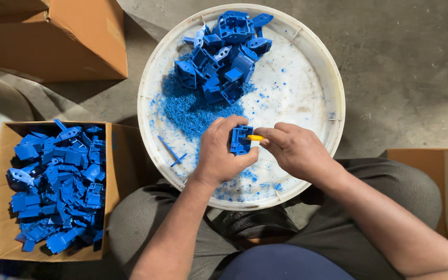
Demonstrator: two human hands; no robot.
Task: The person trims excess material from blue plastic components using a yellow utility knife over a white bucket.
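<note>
Here hands trim blue part.

A small workshop: concrete floor, cardboard boxes of blue plastic parts.

The person's arms are bare from wrist to past the elbow, with no sleeve, watch or ring in sight. The left hand and right hand wear no gloves. Grey-olive trousers (loose, slightly creased cloth) cover both legs across the lower frame. A dark blue garment shows at the bottom centre edge.
</note>
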